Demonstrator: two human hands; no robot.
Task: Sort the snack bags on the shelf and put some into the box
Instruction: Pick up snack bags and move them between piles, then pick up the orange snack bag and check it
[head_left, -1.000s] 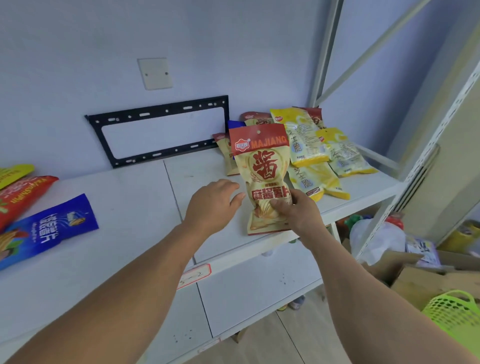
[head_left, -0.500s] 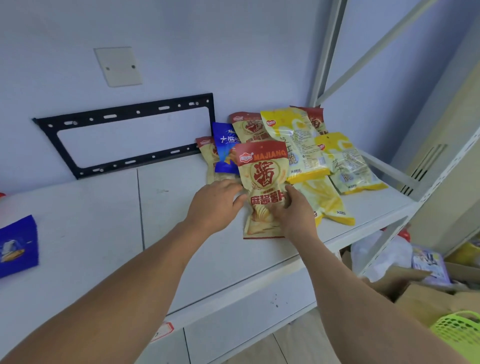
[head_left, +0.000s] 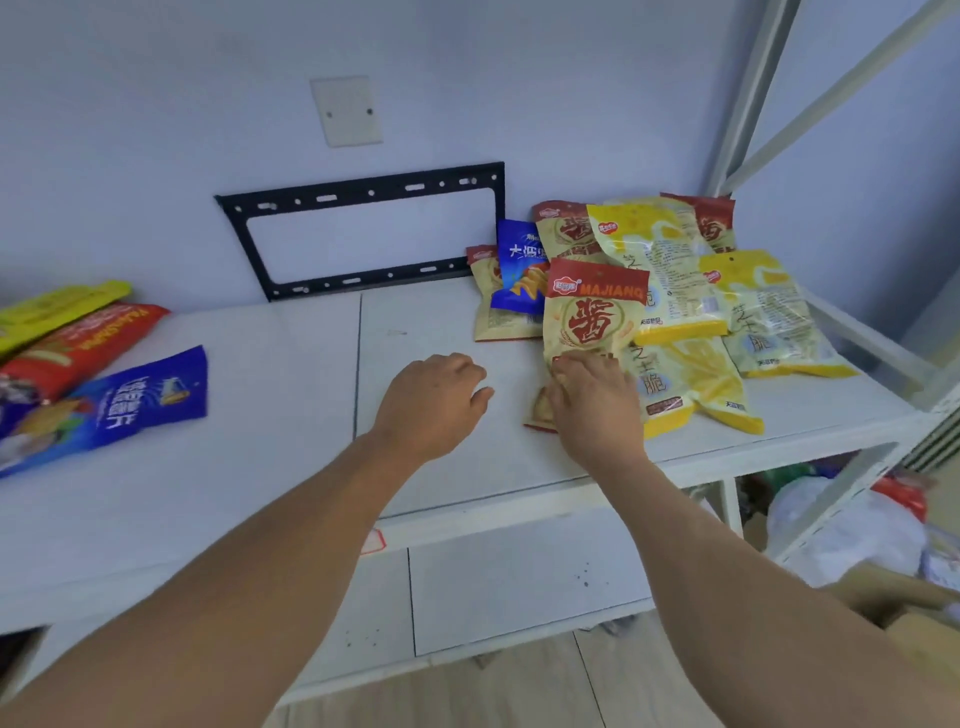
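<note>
Left hand (head_left: 431, 400) let go and hung loose over the shelf (head_left: 260, 415); right hand (head_left: 597, 405) still pinched the MAJIANG bag (head_left: 592, 317), yellow bags (head_left: 670, 270) crowding behind.

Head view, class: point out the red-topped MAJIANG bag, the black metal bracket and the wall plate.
MAJIANG bag (head_left: 592, 319), head view, on the large red character.
black metal bracket (head_left: 363, 189), head view, on its top bar.
wall plate (head_left: 347, 110), head view, on its centre.
</note>
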